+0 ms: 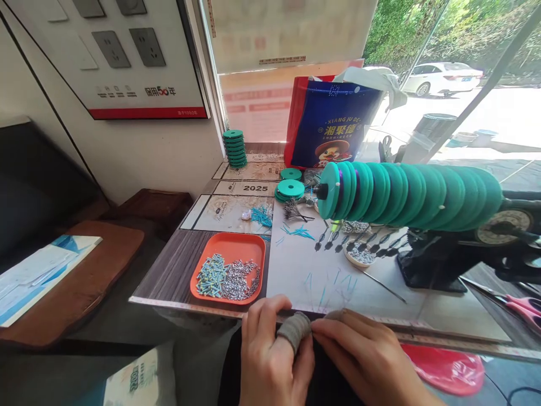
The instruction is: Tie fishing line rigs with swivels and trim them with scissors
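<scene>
1. Down at the near edge of the table (177, 270), the left hand (270, 361) and right hand (372, 366) meet fingertip to fingertip just below the table edge.
2. Left hand: fingers curled, with a grey knitted finger cot (295, 331) on one finger, seemingly the thumb. Its tip presses against the right hand's fingertips. Whether anything small is pinched there cannot be told.
3. Right hand: fingers drawn together in a pinch at the cot's tip, a second patch of grey fabric showing on one fingertip. What it grips, if anything, is too small to see.
4. Just beyond the hands, thin teal tubes (333, 282) lie scattered on the white mat (296, 265).
5. To the left of the mat sits an orange tray (249, 243), holding light blue tubes on its left and silver metal pieces on its right.
6. A long row of green spools (409, 194) runs sideways on a black winding machine (443, 259) at the right.
7. More green spools are stacked by the wall (234, 148) and near the middle (289, 189).
8. A blue printed bag (329, 127) stands by the window.
9. Pink-handled scissors (524, 307) lie at the far right.
10. A red plastic bag (448, 369) lies under the table edge, beside the right hand.
</scene>
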### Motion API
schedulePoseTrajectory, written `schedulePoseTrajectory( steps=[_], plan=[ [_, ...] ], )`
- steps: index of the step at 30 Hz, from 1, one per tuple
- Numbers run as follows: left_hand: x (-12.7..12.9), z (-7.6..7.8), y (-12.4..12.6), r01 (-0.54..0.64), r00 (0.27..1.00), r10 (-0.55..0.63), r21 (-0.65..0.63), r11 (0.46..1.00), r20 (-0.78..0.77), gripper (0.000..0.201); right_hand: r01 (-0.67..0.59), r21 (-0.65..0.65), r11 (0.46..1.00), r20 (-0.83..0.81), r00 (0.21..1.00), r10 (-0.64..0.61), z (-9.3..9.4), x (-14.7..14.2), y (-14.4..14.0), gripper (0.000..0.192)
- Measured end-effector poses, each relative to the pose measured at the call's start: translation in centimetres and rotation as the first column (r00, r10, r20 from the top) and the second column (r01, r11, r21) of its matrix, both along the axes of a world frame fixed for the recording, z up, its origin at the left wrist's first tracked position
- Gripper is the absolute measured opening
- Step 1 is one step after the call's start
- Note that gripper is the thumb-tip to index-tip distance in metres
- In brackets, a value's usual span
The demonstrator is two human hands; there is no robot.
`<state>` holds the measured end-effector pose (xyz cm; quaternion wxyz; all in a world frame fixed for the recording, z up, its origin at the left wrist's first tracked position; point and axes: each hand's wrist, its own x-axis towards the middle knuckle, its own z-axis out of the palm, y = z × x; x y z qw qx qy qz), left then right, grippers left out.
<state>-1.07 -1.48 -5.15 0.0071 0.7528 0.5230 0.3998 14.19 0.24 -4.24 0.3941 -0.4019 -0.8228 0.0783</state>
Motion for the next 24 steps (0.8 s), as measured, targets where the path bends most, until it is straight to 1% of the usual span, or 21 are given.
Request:
schedulePoseTrajectory(
  steps=[3,9,16,24],
  plan=[
    [0.15,0.01,0.24,0.012,0.999,-0.012,0.004,1.000,0.030,0.008,-0.012,-0.006,1.000,0.030,0.999,0.012,-0.10,0.11,-0.01,0.025],
    [0.09,-0.34,0.52,0.009,0.999,-0.009,-0.004,1.000,0.047,0.007,0.009,-0.030,1.000,0.067,0.998,-0.007,-0.29,0.37,0.19,0.024],
    [0.13,-0.12,0.65,-0.009,0.999,0.008,0.008,1.000,0.035,0.008,-0.014,-0.089,0.996,0.019,1.000,0.016,-0.38,0.40,0.20,0.019],
    [0.22,-0.30,0.67,0.001,0.999,-0.003,0.030,1.000,0.051,0.006,-0.024,-0.091,0.996,-0.019,1.000,0.022,-0.45,0.40,0.24,0.016]
  ],
)
